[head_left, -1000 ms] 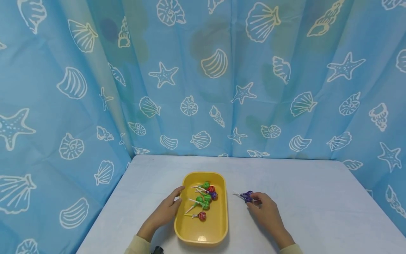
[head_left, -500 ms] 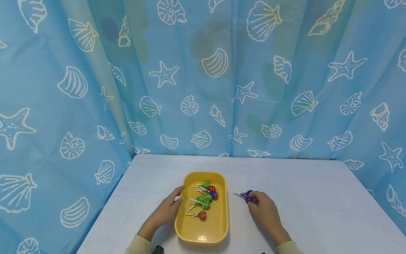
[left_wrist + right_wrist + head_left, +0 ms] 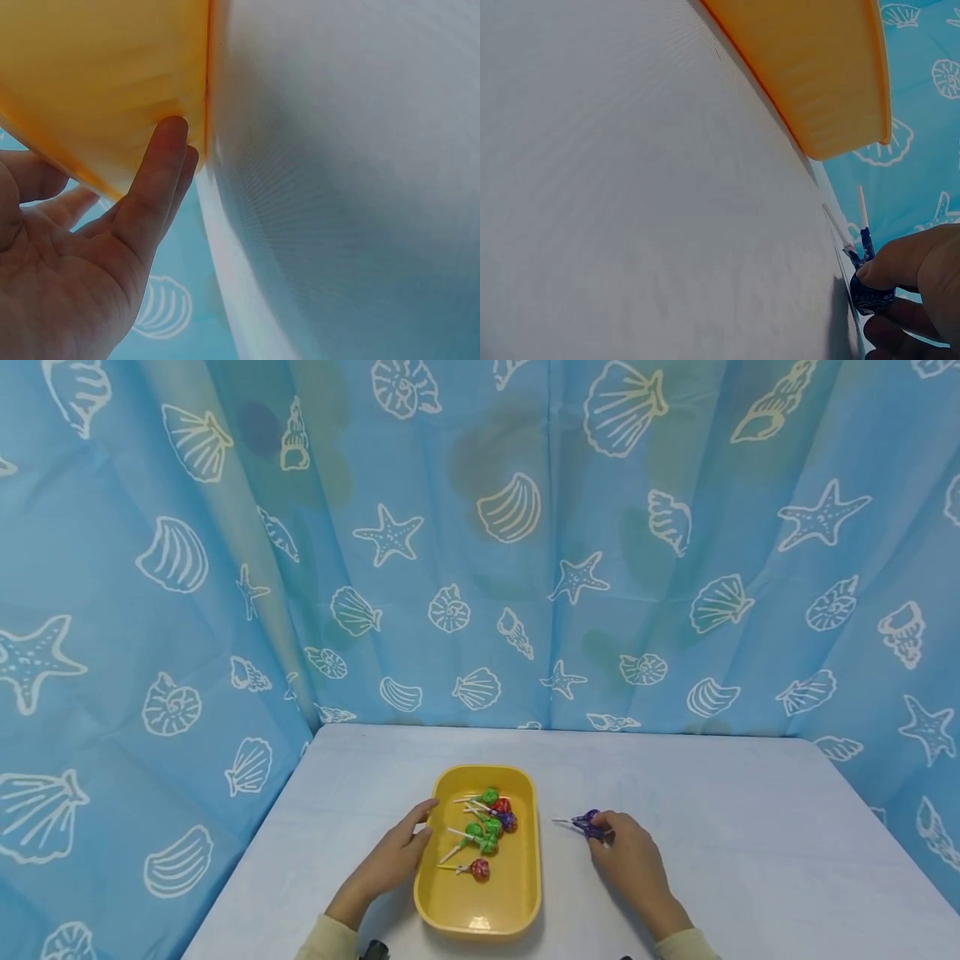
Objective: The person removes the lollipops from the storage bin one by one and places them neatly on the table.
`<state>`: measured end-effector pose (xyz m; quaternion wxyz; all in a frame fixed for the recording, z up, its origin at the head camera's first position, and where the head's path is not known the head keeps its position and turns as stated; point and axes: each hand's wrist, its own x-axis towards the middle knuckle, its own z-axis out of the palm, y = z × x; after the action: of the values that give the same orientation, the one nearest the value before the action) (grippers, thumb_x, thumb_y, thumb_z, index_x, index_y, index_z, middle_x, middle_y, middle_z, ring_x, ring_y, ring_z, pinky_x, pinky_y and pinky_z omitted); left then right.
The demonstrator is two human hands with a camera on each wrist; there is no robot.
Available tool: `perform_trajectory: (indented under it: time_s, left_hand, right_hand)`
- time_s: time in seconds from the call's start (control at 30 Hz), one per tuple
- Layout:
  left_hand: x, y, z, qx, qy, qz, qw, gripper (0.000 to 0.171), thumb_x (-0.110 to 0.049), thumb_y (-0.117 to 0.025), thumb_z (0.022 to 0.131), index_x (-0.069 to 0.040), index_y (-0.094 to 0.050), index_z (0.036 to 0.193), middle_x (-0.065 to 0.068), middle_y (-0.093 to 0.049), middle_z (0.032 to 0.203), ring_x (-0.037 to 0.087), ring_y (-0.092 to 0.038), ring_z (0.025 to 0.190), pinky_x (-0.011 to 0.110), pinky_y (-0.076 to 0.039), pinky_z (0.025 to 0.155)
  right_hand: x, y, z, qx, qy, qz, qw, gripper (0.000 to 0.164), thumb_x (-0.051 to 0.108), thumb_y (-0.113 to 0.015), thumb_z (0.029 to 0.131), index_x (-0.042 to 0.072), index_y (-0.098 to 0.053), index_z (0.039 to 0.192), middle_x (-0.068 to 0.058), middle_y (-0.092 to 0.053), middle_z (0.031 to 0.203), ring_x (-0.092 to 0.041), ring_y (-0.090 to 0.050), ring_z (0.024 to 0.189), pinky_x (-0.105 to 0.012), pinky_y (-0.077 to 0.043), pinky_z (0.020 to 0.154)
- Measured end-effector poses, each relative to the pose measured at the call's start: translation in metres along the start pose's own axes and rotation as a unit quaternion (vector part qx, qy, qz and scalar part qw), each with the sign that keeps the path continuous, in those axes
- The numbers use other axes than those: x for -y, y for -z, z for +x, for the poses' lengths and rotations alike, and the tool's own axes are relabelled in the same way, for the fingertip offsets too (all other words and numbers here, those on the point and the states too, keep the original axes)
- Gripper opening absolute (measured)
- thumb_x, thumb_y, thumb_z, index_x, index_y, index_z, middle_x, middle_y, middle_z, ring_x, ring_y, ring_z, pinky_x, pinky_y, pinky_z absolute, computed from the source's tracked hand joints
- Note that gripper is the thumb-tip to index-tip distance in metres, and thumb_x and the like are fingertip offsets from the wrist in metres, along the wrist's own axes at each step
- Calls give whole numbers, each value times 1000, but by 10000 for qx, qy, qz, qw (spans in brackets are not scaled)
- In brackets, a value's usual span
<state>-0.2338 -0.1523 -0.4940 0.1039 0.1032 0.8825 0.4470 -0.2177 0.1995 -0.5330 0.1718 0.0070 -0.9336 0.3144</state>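
In the head view, my left hand rests at the left side of a yellow tray. Its fairly straight fingers touch the tray's outer wall in the left wrist view. Several lollipops lie in the tray, with green ones, red ones and a purple one. Right of the tray, my right hand pinches a purple lollipop between thumb and fingers. Two white sticks show there, so a second purple lollipop lies against it. The fingers partly hide both.
A white cloth covers the table. Blue curtains with shell and starfish prints hang behind it and at both sides. A small black object shows at the bottom edge, near the left wrist.
The purple lollipops' sticks, fanned apart earlier, now lie closer together in my right hand, which has barely shifted. The left hand and tray stay in place.
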Motion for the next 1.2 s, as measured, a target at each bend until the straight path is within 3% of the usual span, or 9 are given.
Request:
perform_trajectory:
  time_s: [0.6,1.0,1.2]
  left_hand:
    - [-5,0,-2,-60,60,21,10000,47,-16,-43,109,-10,-38,156,27,-45,149,44,-48,134,60,-45,105]
    - [-1,1,0,-18,-16,16,10000,48,-15,-43,109,-11,-38,156,27,-44,150,45,-47,135,62,-43,107]
    - [-3,0,-1,18,11,-37,10000,48,-16,-43,109,-10,-37,156,27,-43,150,45,-46,135,62,-42,107]
  right_hand:
    - [-4,8,-3,200,22,-119,9997,28,1,-77,80,4,-72,107,-16,-68,111,-33,-68,98,-51,-56,88]
    - [9,14,-1,-130,227,47,9996,23,2,-78,81,7,-73,103,-10,-70,104,-26,-68,90,-45,-57,77]
    - [28,19,0,-28,290,307,9991,26,4,-76,83,7,-73,109,-8,-70,99,-21,-66,87,-40,-58,76]
